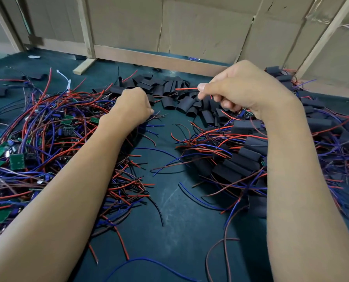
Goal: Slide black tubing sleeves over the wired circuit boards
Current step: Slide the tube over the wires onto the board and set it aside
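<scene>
Between the piles: I have both hands raised over the green bench (169,231), near the loose sleeves (169,92).
Left hand (134,105): fingers curled at the inner edge of the unsleeved pile; what they hold is hidden, so I cannot tell its grip.
Right hand (245,88): thumb and forefinger pinch a red wire (187,89), its free end pointing left; the lower fingers curl round something hidden.
Boards (17,161): bare green ones lie tangled in wires on the left.
Done pile (245,153): sleeved boards are stacked on the right, wires trailing out.
Step in hand: I judge this to be the start of a fresh unit, with wires gathered before a sleeve goes on.
Method: bunch all wires of one board together, feed them through the sleeve first, then draw the sleeve along until it covers the board.
Caution: neighbouring wires may snag; lift the board free of the tangle before pulling.
</scene>
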`<action>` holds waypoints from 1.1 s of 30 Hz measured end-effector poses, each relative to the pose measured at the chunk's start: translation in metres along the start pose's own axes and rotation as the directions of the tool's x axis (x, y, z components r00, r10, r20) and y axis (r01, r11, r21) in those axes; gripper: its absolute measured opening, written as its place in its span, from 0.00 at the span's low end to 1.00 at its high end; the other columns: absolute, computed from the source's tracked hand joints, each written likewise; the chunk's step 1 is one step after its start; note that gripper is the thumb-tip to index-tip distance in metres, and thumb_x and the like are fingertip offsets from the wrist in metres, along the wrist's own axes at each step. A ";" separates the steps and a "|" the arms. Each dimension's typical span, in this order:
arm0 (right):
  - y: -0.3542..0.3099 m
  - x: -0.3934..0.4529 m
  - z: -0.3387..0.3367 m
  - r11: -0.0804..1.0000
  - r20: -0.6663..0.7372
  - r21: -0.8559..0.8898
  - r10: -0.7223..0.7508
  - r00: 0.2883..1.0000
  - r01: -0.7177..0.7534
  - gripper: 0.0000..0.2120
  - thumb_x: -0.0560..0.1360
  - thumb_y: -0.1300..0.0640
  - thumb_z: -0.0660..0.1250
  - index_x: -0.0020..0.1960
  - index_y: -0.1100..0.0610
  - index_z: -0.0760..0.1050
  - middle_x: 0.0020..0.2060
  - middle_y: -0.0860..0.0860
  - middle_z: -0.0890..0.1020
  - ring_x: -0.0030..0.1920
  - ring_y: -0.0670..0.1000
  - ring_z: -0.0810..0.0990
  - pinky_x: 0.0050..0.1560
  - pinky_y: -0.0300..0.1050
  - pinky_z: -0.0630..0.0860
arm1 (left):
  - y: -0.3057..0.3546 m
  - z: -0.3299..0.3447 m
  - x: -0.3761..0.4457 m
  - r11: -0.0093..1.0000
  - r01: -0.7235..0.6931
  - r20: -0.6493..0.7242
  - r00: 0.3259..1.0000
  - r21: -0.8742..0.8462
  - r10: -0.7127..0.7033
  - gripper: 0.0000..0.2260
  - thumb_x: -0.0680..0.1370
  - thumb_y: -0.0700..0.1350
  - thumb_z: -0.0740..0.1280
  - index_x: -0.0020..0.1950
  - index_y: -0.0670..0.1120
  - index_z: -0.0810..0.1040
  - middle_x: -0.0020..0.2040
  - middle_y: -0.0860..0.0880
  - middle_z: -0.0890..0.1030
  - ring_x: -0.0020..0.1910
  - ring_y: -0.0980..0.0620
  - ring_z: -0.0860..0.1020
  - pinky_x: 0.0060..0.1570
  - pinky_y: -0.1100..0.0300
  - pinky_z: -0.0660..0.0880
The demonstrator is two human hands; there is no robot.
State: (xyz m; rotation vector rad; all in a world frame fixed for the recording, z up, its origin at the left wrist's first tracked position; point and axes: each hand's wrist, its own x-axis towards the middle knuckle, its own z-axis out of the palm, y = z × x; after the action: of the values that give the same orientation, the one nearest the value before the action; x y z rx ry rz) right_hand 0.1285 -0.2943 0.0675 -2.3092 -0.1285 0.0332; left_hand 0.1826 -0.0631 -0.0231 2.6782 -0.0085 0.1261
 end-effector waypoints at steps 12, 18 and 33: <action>0.001 0.003 0.004 0.995 -0.079 0.022 -0.097 0.992 0.099 0.13 0.73 0.49 0.75 0.46 0.60 0.86 0.32 0.58 0.76 0.31 0.53 0.67 0.30 0.40 0.61 | 0.006 -0.014 -0.009 0.967 -0.137 0.079 0.984 -0.217 0.157 0.23 0.70 0.46 0.75 0.65 0.52 0.77 0.52 0.54 0.84 0.54 0.52 0.81 0.54 0.58 0.75; 0.008 0.000 0.005 0.992 -0.154 -0.046 -0.121 0.981 0.116 0.10 0.72 0.48 0.77 0.42 0.55 0.86 0.15 0.41 0.64 0.18 0.41 0.66 0.26 0.35 0.60 | 0.014 -0.027 -0.019 0.767 -0.291 0.019 0.930 -0.572 0.367 0.27 0.70 0.34 0.76 0.65 0.55 0.78 0.45 0.56 0.86 0.44 0.60 0.81 0.54 0.67 0.77; 0.013 0.004 0.000 0.913 -0.220 -0.141 -0.405 0.887 0.382 0.06 0.73 0.52 0.76 0.37 0.50 0.85 0.26 0.43 0.76 0.28 0.41 0.68 0.33 0.35 0.64 | 0.024 -0.045 -0.022 0.765 -0.416 -0.076 0.896 -0.492 0.438 0.25 0.70 0.37 0.77 0.63 0.57 0.79 0.49 0.52 0.85 0.46 0.58 0.82 0.58 0.63 0.78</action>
State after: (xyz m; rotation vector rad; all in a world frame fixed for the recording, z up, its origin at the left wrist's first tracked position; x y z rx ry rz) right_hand 0.1331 -0.3022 0.0581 -2.3155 -0.4791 -0.4748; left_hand 0.1561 -0.0654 0.0258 2.1111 -0.5939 0.1804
